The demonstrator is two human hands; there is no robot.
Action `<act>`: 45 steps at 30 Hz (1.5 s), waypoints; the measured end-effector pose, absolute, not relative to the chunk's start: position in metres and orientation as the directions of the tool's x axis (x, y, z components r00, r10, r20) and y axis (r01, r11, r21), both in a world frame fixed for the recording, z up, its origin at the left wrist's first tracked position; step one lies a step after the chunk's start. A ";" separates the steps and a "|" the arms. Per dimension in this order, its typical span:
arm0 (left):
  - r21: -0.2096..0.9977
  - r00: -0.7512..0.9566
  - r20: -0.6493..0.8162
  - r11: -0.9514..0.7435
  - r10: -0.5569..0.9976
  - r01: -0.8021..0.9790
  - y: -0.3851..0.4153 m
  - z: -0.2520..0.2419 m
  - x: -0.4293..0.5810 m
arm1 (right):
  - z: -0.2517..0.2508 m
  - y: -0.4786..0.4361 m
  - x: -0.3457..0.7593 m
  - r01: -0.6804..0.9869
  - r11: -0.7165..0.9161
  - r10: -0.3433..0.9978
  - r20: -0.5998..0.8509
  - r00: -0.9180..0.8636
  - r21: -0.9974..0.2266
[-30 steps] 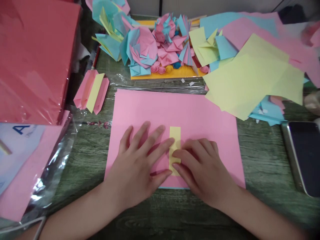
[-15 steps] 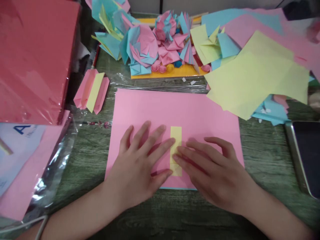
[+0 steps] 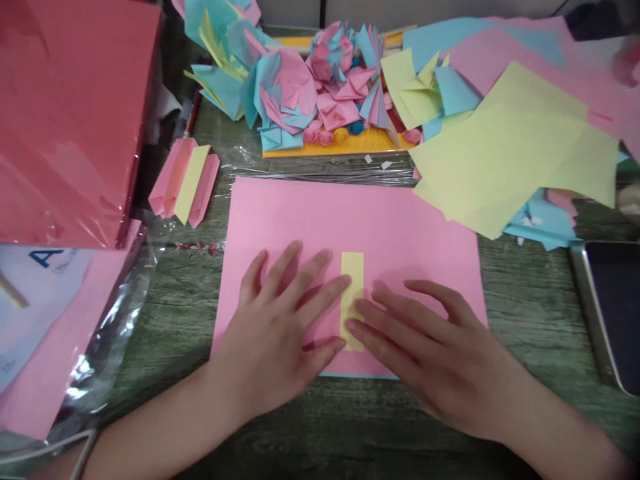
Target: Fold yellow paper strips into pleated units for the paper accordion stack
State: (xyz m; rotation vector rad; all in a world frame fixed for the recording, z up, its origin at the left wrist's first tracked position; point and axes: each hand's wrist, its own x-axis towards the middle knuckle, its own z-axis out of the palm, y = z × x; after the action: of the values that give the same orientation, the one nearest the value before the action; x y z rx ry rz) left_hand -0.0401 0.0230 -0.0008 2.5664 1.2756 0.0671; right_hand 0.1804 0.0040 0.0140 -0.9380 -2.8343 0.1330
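A narrow yellow paper strip (image 3: 353, 267) lies upright in view on a pink sheet of paper (image 3: 320, 213). My left hand (image 3: 280, 327) rests on the pink sheet with its fingers spread; its index fingertip and thumb touch the strip's left edge. From the other side my right hand (image 3: 440, 353) reaches in, fingers stretched out and apart, with its fingertips on the lower half of the strip. A blue edge shows beneath the pink sheet.
Behind the sheet lie thin wires (image 3: 325, 178) and a yellow tray (image 3: 330, 148) heaped with folded paper. A pink-and-yellow folded piece (image 3: 185, 183) and a red plastic-wrapped pack (image 3: 70, 120) are on the left. Yellow sheets (image 3: 500, 153) and a phone (image 3: 613, 313) lie on the right.
My right hand has shifted slightly toward me and right along the strip. The short crease line seen near the strip's lower end no longer shows. My left hand stays in place.
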 end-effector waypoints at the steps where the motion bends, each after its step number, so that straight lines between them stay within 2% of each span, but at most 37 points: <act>1: 0.263 0.611 -0.078 -0.575 0.788 0.775 0.023 -0.001 -0.040 | 0.014 0.004 0.180 0.590 0.795 0.604 0.112 -0.789 -0.139; 23: 0.293 0.574 -0.056 -0.536 0.817 0.792 0.022 -0.002 -0.037 | 0.015 0.004 0.175 0.629 0.747 0.659 0.114 -0.744 -0.215; 31: 0.275 0.576 -0.034 -0.547 0.816 0.791 0.021 -0.003 -0.036 | 0.001 0.003 0.158 0.748 0.527 0.833 0.071 -0.549 -0.404; 35: 0.254 0.593 -0.050 -0.564 0.804 0.786 0.022 -0.002 -0.037 | 0.000 0.001 0.153 0.773 0.474 0.858 0.022 -0.514 -0.421; 41: 0.245 0.594 -0.050 -0.566 0.803 0.787 0.022 -0.003 -0.038 | 0.000 0.001 0.152 0.778 0.490 0.859 0.066 -0.507 -0.394; 45: 0.244 0.595 -0.059 -0.566 0.802 0.787 0.021 -0.002 -0.036 | 0.000 0.003 0.155 0.764 0.488 0.856 0.063 -0.512 -0.421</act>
State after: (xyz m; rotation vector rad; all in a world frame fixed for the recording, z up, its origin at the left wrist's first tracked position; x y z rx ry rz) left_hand -0.0362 0.0209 -0.0024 2.5801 1.3105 0.0856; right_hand 0.1553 0.0030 -0.0002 -1.3788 -2.4714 0.5014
